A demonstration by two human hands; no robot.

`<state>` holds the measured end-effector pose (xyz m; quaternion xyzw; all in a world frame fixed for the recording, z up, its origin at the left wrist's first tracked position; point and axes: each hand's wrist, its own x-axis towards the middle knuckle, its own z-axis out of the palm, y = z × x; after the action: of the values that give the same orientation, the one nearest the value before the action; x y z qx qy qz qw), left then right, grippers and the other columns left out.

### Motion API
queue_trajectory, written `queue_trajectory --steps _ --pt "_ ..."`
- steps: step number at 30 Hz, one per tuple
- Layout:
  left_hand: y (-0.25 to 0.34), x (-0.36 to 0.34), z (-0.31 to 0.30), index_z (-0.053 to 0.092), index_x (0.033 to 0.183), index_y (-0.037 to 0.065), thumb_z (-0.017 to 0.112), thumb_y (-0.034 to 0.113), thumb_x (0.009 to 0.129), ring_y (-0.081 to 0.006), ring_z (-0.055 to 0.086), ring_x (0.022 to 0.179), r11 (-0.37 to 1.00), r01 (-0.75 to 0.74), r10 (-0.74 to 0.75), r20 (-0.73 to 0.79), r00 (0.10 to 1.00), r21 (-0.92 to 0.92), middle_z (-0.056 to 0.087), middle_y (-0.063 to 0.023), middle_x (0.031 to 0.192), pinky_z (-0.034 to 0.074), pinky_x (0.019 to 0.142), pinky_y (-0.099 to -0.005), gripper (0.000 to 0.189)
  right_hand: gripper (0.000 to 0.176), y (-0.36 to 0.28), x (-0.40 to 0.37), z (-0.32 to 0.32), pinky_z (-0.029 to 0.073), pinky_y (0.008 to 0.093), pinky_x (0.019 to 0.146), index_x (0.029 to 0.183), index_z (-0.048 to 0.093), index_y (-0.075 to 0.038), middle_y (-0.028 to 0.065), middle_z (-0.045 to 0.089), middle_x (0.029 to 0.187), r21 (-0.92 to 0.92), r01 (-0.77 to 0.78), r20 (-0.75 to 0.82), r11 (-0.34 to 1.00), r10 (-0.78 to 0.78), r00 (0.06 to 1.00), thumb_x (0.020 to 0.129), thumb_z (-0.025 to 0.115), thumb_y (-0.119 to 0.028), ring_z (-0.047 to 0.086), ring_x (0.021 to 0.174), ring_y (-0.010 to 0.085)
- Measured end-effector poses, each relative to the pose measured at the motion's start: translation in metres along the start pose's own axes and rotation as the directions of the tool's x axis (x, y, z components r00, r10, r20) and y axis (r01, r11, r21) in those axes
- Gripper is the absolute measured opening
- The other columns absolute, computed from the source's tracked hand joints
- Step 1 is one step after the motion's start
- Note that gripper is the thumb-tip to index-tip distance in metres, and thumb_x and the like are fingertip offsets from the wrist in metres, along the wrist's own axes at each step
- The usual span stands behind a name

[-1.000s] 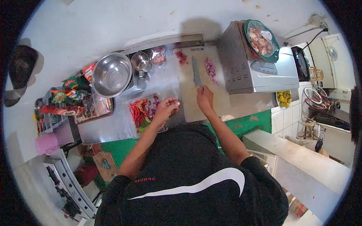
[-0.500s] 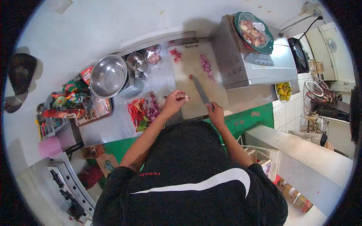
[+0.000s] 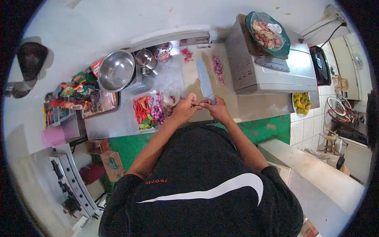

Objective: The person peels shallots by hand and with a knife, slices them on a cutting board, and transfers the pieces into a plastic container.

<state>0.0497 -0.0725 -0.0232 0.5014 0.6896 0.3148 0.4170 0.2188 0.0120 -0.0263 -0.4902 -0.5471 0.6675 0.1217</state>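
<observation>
Over the near part of the pale cutting board [image 3: 229, 100], my right hand [image 3: 218, 109] is closed around a large knife [image 3: 204, 81], whose blade points away from me. My left hand [image 3: 185, 110] is beside it with its fingers pinched, nearly touching the right fingertips. Something small is between the fingertips, too small to name. Chopped purple shallots [image 3: 217, 70] lie at the far right of the board, with small red pieces [image 3: 186, 55] at its far left. Left of my left hand, a clear tray holds red chilies [image 3: 141, 107], whole shallots [image 3: 158, 110] and green leaves [image 3: 147, 121].
A steel bowl [image 3: 116, 72], small metal cups [image 3: 145, 59] and packets [image 3: 81, 89] stand at the left. On the right are a silver oven [image 3: 272, 77] with a green basket [image 3: 285, 46] on top and a bowl of yellow-green fruit [image 3: 302, 103].
My left hand has moved right and nearer to me, and now meets my right hand. The right hand has come slightly closer to me, and the knife has turned more upright in the view.
</observation>
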Motion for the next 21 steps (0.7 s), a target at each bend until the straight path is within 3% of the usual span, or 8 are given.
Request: queue_trajectory --steps 4,6,10,15,21 --pt "0.007 -0.004 0.000 0.041 0.100 0.006 0.072 0.022 0.081 -0.0273 0.066 0.081 1.000 0.029 -0.029 0.011 1.000 -0.006 0.071 -0.0123 0.091 0.048 0.070 -0.0391 0.040 0.022 0.000 0.012 -0.010 0.037 0.0230 0.047 0.083 0.059 -0.009 -0.0004 0.064 0.078 0.118 -0.009 0.178 0.993 -0.012 0.984 0.076 0.078 -0.019 0.048 0.056 0.0049" --pt "0.009 -0.004 0.004 0.047 0.102 0.005 0.071 0.014 0.083 -0.0140 0.062 0.077 0.998 -0.011 0.006 -0.101 0.995 -0.054 0.070 -0.0109 0.086 0.048 0.072 -0.0288 0.033 0.022 -0.001 0.020 -0.014 0.036 0.0226 0.046 0.084 0.057 -0.010 0.0004 0.065 0.080 0.169 -0.012 0.214 0.986 -0.025 0.976 0.077 0.077 -0.017 0.047 0.055 0.0049" --pt "0.002 -0.003 0.016 0.055 0.103 0.003 0.071 0.014 0.083 -0.0199 0.066 0.081 0.989 -0.030 0.004 -0.180 0.984 -0.143 0.070 -0.0099 0.092 0.049 0.072 -0.0318 0.028 0.026 -0.005 0.031 -0.017 0.035 0.0221 0.045 0.082 0.050 -0.014 0.0005 0.064 0.080 0.295 -0.062 0.296 0.954 -0.029 0.955 0.078 0.075 -0.012 0.045 0.055 0.0047" --pt "0.004 -0.003 0.027 0.059 0.101 0.001 0.069 0.010 0.085 -0.0105 0.061 0.081 0.949 -0.072 -0.028 -0.309 0.951 -0.306 0.066 -0.0045 0.086 0.049 0.073 -0.0275 0.021 0.026 -0.017 0.032 -0.013 0.035 0.0220 0.046 0.082 0.048 -0.014 -0.0026 0.056 0.073 0.368 -0.063 0.279 0.928 -0.045 0.959 0.080 0.074 -0.010 0.045 0.055 0.0052" --pt "0.013 -0.004 0.023 0.059 0.101 0.000 0.068 0.002 0.085 -0.0095 0.061 0.082 0.890 -0.099 -0.074 -0.355 0.932 -0.446 0.066 -0.0053 0.088 0.049 0.075 -0.0239 0.019 0.027 -0.019 0.035 0.002 0.036 0.0227 0.048 0.079 0.048 -0.012 -0.0037 0.051 0.070 0.379 0.001 0.183 0.925 -0.076 0.980 0.079 0.074 -0.010 0.045 0.056 0.0051"
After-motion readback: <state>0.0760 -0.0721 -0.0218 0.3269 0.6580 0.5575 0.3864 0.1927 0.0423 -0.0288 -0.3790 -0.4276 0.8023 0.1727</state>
